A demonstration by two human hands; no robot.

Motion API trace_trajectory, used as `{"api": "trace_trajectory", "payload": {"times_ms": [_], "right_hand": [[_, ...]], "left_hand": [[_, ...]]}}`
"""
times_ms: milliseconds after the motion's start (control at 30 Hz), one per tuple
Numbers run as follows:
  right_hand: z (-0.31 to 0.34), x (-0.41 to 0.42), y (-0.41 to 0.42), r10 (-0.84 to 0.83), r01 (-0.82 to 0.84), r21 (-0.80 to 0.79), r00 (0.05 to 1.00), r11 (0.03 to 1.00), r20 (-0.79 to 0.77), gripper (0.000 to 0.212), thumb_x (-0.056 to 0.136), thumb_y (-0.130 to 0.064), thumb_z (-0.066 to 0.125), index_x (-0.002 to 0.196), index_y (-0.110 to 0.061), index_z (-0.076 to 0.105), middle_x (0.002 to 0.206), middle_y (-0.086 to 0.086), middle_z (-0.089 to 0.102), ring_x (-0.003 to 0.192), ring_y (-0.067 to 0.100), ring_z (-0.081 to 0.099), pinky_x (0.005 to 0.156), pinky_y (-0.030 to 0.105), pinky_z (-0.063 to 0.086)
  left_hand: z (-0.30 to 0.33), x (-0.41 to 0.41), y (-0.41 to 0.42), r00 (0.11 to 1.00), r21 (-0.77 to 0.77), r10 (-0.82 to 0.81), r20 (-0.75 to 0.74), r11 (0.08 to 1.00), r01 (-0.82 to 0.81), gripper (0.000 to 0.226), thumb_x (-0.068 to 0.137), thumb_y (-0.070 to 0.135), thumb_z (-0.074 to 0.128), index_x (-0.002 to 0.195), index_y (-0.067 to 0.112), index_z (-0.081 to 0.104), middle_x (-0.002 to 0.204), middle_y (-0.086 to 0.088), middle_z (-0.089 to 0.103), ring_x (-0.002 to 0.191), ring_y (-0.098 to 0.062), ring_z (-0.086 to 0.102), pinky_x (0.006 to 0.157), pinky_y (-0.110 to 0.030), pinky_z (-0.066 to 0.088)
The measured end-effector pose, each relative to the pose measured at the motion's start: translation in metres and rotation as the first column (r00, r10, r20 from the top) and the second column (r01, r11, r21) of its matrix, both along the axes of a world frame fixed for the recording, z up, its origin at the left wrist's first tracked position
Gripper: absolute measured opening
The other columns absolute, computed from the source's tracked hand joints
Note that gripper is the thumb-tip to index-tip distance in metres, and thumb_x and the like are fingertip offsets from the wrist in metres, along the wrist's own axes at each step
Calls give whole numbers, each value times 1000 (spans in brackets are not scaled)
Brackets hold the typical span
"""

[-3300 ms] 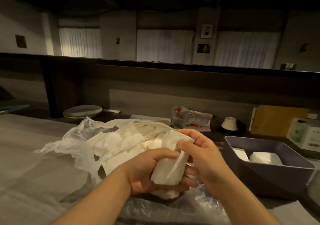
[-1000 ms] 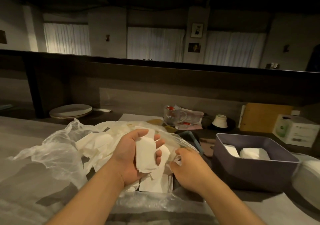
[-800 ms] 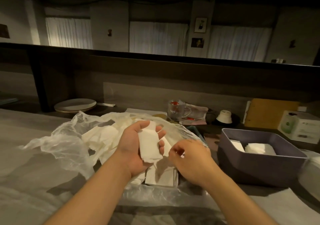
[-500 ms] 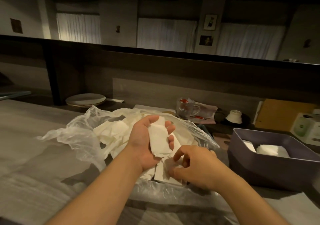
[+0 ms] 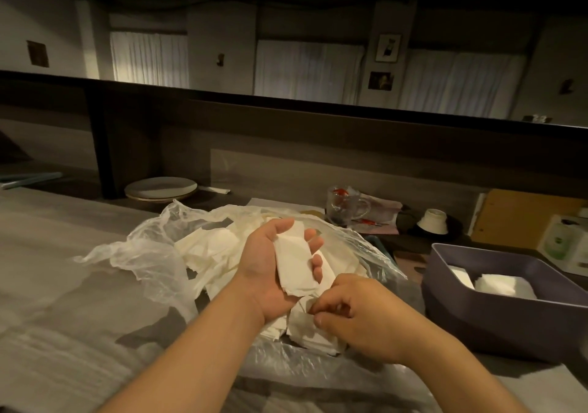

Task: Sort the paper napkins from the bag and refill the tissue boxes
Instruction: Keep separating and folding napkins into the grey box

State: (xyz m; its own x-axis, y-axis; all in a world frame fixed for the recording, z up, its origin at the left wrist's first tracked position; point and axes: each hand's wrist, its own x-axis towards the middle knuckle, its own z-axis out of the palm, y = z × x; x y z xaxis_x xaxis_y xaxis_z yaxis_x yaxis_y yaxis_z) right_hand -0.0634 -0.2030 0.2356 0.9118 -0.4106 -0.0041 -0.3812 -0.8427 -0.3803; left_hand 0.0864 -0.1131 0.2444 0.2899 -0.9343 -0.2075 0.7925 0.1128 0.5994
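A clear plastic bag [image 5: 136,253] lies open on the counter, full of loose white paper napkins [image 5: 210,247]. My left hand [image 5: 270,272] is palm up over the bag and holds a small stack of folded napkins [image 5: 294,264], thumb and fingers curled round its edges. Just below it, my right hand [image 5: 359,317] pinches a folded napkin [image 5: 302,323] lying in the bag. To the right stands a dark purple tissue box [image 5: 496,323], open on top, with two white napkin stacks [image 5: 499,285] inside.
Behind the bag, on a lower shelf, stand stacked plates [image 5: 160,188], a glass mug [image 5: 345,204], a small white cup [image 5: 434,221], a brown board [image 5: 521,215] and a white carton [image 5: 564,247]. A raised dark ledge [image 5: 286,107] runs across the back.
My right hand has gone down into the bag and taken hold of another napkin near the front. My left hand keeps its stack, raised slightly.
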Motion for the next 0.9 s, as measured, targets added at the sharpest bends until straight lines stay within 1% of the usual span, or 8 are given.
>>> {"api": "trace_trajectory", "payload": {"times_ms": [200,367,400,500,600,667,767,900], "right_hand": [[3,-3,4,59,-59,-48,998,997,-10,28,86,-54,72,114,-53,69,102,-22,57,95,3,54,94,36,51],[7,-3,10,89,-93,-104,995,990,-41,24,89,-46,75,112,-47,72,98,-22,60,90,2,57,78,17,48],[6,-3,12,92,-96,-107,995,990,-41,24,89,-45,75,113,-46,71,99,-21,61,90,2,58,77,17,49],[4,-2,13,78,-81,-120,996,989,-33,19,93,-45,70,112,-44,72,99,-18,62,87,5,59,81,26,56],[3,-1,11,52,-54,-93,998,994,-24,15,96,-39,68,108,-38,76,97,-17,65,89,7,61,85,35,57],[3,-1,9,41,-43,-64,999,997,-24,14,96,-35,68,106,-36,79,93,-18,66,90,7,61,86,32,55],[4,-2,10,39,-41,-74,999,996,-24,16,96,-37,67,108,-37,78,91,-19,64,88,7,60,83,29,55],[3,-4,14,41,-41,-133,999,990,-4,18,91,-39,68,107,-42,75,95,-19,62,88,7,58,80,28,55]], "left_hand": [[4,-4,1,999,33,26,22,999,-27,43,88,36,60,112,2,72,104,-16,68,72,-25,56,71,-34,45],[2,-4,1,999,36,13,32,999,-14,42,86,36,62,112,4,71,103,-15,68,72,-25,56,71,-34,46],[1,-3,1,1000,28,3,30,1000,-3,44,85,35,62,114,4,71,102,-14,68,71,-25,56,70,-34,46],[-1,-1,0,999,26,-7,35,1000,6,45,85,34,62,117,4,69,100,-14,68,70,-25,56,70,-34,46],[0,-3,0,999,33,6,49,999,-8,43,86,34,61,115,4,69,101,-14,67,70,-25,56,70,-34,45],[-1,-3,-1,999,37,8,54,999,-10,44,87,34,60,118,4,69,102,-13,67,70,-25,56,70,-34,45],[-2,-3,-2,998,45,4,62,999,-6,50,86,36,62,125,5,68,101,-13,69,71,-24,57,71,-35,47],[-1,-5,-1,998,65,22,57,998,-26,42,88,36,62,116,7,71,100,-15,71,73,-24,59,72,-34,48]]}}
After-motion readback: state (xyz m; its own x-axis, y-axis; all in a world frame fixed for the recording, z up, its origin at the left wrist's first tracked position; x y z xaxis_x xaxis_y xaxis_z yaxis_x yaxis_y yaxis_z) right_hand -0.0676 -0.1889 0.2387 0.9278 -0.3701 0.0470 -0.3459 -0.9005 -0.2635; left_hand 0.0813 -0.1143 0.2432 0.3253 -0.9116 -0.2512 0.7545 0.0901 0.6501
